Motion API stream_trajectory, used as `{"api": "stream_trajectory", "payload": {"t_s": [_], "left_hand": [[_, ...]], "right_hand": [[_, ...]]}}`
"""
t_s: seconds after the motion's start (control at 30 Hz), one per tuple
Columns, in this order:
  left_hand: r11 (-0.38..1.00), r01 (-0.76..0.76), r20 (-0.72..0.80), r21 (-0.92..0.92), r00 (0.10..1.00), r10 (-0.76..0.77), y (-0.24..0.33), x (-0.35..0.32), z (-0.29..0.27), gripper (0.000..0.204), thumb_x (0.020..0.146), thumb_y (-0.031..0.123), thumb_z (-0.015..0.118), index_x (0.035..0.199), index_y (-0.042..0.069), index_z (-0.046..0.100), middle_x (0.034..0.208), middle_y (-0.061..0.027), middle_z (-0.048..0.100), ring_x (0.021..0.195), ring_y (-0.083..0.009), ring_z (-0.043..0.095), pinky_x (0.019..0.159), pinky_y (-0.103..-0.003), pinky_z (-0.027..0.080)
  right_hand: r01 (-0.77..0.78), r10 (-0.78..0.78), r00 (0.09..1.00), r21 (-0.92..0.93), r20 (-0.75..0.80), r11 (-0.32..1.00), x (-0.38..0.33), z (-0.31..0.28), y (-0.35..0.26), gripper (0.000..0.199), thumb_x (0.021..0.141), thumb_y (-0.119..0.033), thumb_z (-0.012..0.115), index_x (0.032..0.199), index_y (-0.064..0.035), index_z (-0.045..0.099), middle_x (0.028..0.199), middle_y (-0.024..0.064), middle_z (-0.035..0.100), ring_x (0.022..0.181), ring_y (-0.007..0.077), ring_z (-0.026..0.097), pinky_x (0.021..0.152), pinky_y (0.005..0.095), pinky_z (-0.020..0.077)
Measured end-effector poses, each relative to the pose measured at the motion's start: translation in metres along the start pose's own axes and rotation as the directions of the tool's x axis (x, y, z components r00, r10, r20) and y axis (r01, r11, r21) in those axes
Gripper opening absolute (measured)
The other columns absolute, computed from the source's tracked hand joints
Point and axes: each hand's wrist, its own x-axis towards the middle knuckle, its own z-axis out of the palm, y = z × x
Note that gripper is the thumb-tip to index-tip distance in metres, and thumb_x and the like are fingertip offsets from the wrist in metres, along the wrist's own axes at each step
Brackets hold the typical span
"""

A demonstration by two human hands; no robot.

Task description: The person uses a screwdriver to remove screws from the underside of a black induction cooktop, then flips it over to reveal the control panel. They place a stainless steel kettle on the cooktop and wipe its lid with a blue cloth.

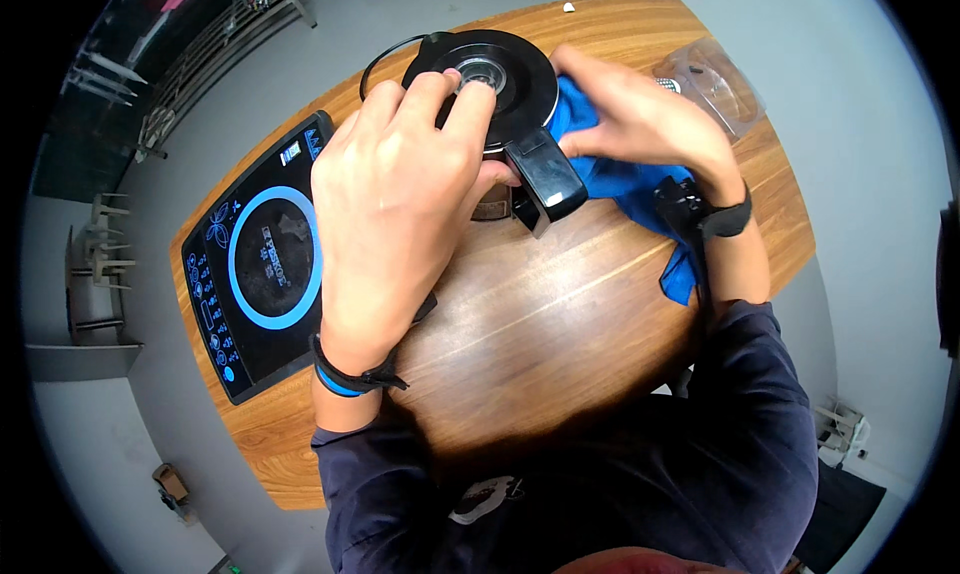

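A black-topped electric kettle stands near the far side of the wooden table, its black handle pointing toward me. My left hand is closed on the kettle from the left: curled fingertips rest at the round clear knob in the middle of the lid, and the thumb reaches in beside the handle. On the kettle's right side, my right hand presses a blue cloth to the wall, thumb and fingers around it. The cloth hangs down beneath my right wrist. My left hand hides much of the kettle's body.
An induction cooktop with a blue ring lies left of my left forearm. A clear plastic container sits at the table's right far edge. A black cord loops behind the kettle. One small white piece lies at the far edge.
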Motion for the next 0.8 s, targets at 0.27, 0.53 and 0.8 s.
{"api": "stream_trajectory", "payload": {"t_s": [0.27,0.53,0.8], "left_hand": [[0.999,-0.051,0.059,0.007,0.997,0.051,-0.014,-0.005,-0.009,0.046,0.075,0.020,0.094,0.118,0.011,0.081,0.136,-0.0021,0.078,0.108,-0.0295,0.073,0.096,-0.042,0.059],[0.995,0.047,0.002,-0.091,0.999,-0.047,-0.011,0.001,-0.005,0.037,0.073,0.017,0.095,0.107,0.006,0.084,0.124,-0.0044,0.085,0.095,-0.0301,0.074,0.082,-0.040,0.062],[0.996,0.085,-0.027,-0.021,0.996,-0.085,-0.005,-0.003,-0.004,0.042,0.072,0.028,0.097,0.106,0.008,0.085,0.114,-0.0042,0.086,0.087,-0.0280,0.074,0.077,-0.038,0.062]], "right_hand": [[-0.112,0.116,0.980,-0.033,0.160,0.993,0.005,0.015,0.003,0.063,0.084,-0.035,0.096,0.125,-0.0009,0.062,0.111,0.0283,0.077,0.113,0.0484,0.074,0.096,0.0525,0.0596],[-0.023,0.023,1.000,-0.147,-0.002,0.989,-0.003,0.006,-0.018,0.060,0.088,-0.023,0.090,0.124,0.0027,0.049,0.101,0.0329,0.073,0.101,0.0515,0.075,0.084,0.0546,0.0606],[-0.086,0.090,0.993,-0.050,0.082,0.995,0.000,0.011,-0.005,0.064,0.085,-0.029,0.095,0.127,0.0000,0.056,0.098,0.0266,0.075,0.098,0.0461,0.076,0.081,0.0497,0.0594]]}}
